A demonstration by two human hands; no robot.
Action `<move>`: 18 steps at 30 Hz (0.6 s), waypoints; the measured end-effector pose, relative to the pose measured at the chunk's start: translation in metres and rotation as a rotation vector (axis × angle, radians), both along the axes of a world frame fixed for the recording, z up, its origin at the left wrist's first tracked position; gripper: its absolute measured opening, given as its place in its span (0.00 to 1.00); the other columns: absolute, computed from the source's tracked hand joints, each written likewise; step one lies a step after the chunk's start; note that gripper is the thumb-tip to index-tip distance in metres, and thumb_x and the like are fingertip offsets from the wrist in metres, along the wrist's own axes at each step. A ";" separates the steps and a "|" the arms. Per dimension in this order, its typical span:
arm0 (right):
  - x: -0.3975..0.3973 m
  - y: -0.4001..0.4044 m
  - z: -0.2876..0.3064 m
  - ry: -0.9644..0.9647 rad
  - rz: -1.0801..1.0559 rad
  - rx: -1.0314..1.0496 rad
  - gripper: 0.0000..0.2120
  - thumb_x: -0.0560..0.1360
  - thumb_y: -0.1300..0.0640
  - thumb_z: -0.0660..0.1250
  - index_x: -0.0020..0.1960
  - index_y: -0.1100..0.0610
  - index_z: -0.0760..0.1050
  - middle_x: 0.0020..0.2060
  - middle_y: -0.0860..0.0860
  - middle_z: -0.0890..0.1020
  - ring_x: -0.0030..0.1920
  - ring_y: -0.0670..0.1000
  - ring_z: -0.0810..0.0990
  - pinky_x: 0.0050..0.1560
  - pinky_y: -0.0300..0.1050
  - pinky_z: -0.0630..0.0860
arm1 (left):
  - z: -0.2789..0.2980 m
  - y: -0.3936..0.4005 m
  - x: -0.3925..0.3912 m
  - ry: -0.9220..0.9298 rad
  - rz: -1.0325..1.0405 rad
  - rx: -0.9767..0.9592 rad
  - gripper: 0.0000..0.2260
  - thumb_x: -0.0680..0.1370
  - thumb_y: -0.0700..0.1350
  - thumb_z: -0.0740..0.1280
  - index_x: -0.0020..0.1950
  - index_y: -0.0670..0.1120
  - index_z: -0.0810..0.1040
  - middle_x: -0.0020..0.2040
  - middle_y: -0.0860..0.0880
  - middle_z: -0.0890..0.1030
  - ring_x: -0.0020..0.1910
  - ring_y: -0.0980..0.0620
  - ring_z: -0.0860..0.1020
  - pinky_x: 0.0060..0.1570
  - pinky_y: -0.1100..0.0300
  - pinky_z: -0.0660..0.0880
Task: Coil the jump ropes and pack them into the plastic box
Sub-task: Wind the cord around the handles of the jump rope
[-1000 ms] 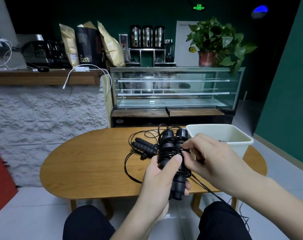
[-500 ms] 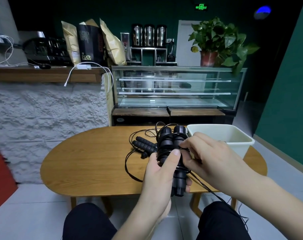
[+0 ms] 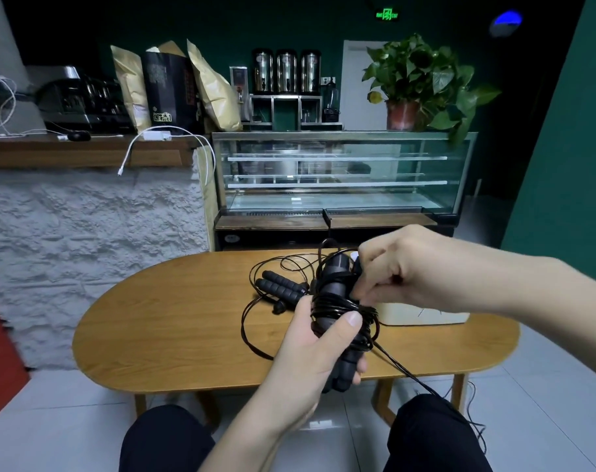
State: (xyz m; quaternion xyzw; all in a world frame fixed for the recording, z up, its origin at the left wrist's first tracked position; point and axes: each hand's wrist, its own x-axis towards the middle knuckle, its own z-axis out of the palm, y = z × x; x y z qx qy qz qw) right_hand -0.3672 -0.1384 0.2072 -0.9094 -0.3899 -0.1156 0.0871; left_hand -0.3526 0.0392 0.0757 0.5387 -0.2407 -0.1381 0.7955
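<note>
left hand (image 3: 312,349) gripping, right hand (image 3: 405,270) pinching

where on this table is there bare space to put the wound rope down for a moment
The left half of the table is bare wood, from its rounded end up to the loose rope. A bare strip also runs along the near edge, right of the left hand and in front of the box. The middle is crowded: loose rope, both hands, box.

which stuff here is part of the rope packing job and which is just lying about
Part of the job:
- held jump rope, handles in the left hand, right hand winding its cord
- second jump rope on the table
- plastic box

Just lying about:
- potted plant
- paper bags
- white cable
</note>
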 end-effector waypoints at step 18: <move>-0.031 0.020 0.003 0.188 -0.338 0.213 0.03 0.75 0.56 0.69 0.43 0.53 0.75 0.29 0.52 0.78 0.18 0.49 0.75 0.21 0.37 0.69 | -0.005 0.001 -0.012 0.060 -0.097 -0.235 0.26 0.72 0.56 0.78 0.64 0.46 0.75 0.49 0.34 0.76 0.34 0.44 0.74 0.32 0.55 0.72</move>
